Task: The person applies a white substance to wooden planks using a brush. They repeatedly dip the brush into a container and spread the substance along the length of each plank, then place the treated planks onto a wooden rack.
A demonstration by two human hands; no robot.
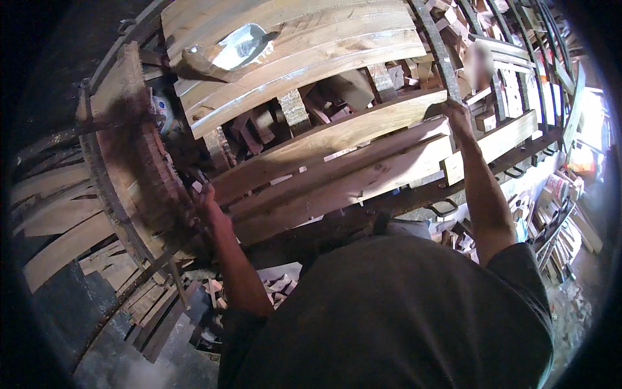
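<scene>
While both hands (206,201) (455,111) grip planks (337,172), the fingers stay hidden.

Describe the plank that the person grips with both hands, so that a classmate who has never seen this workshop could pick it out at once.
Start at the metal rack stacked with timber ahead of the person. Below its upper pile of curved boards lies a lower layer of long pale planks. The plank is the topmost of these, the only one with the left hand at one end and the right hand at the other.

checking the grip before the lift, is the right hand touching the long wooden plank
Touching. The head view shows the right hand wrapped over the far end of the long wooden plank, with no gap visible.
</scene>
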